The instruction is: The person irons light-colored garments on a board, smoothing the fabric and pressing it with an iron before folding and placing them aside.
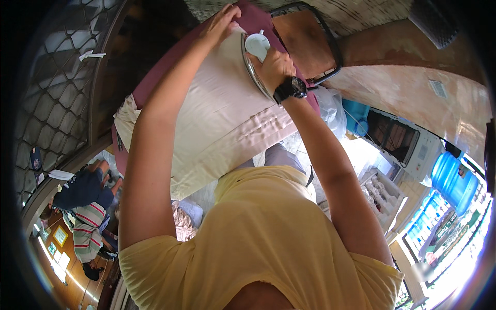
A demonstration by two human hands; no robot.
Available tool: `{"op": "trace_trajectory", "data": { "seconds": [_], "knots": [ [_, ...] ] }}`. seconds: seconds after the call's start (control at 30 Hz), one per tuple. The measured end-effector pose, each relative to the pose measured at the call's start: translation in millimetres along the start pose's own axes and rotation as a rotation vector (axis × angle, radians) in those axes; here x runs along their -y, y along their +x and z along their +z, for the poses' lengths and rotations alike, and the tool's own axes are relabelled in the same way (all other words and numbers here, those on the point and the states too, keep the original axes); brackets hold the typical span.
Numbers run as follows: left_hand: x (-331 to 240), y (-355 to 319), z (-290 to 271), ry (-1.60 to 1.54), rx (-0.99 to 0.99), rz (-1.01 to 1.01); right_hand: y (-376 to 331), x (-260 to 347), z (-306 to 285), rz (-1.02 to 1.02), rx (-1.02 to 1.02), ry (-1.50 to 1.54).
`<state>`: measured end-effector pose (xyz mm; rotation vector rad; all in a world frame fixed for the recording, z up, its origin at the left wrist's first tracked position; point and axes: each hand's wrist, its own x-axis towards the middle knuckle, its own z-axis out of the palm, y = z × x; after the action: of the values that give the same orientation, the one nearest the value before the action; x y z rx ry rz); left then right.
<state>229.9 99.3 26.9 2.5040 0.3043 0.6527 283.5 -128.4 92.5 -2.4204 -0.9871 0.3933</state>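
My right hand (276, 71), with a black watch on its wrist, is closed around the near side of a white cup (257, 43). The cup's handle points away from me, and its pale inside shows from above. Beneath the hand and cup curves the shiny rim of a silver tray (247, 64); my hand hides much of it. My left hand (221, 25) rests at the far edge of the cream cloth (217, 103), fingers stretched out onto the maroon tablecloth (254, 14), with nothing visible in it. The cream cloth lies over the maroon one and hangs toward me.
A metal-framed chair with a brown seat (302, 41) stands beyond the table's right corner. To the right are a clear plastic bag (330, 111), blue water jugs (454, 181) and a cutlery tray (380, 196). At left is a lattice screen (57, 77); people (85, 194) are behind.
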Motion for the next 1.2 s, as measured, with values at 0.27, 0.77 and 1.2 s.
{"op": "trace_trajectory", "data": {
  "seconds": [0.27, 0.77, 1.2],
  "knots": [
    [37.8, -30.3, -28.8, 0.023, 0.309, -0.464, 7.2, 0.7, 5.2, -0.035, 0.003, -0.061],
    [18.4, -93.7, -39.2, -0.033, -0.33, -0.434, 59.4, 57.8, 20.3, -0.108, 0.096, -0.152],
    [-50.7, -224.7, -38.3, 0.529, -0.046, -0.472, 8.8, 49.3, 49.2, -0.478, -0.024, -0.176]
  ]
}}
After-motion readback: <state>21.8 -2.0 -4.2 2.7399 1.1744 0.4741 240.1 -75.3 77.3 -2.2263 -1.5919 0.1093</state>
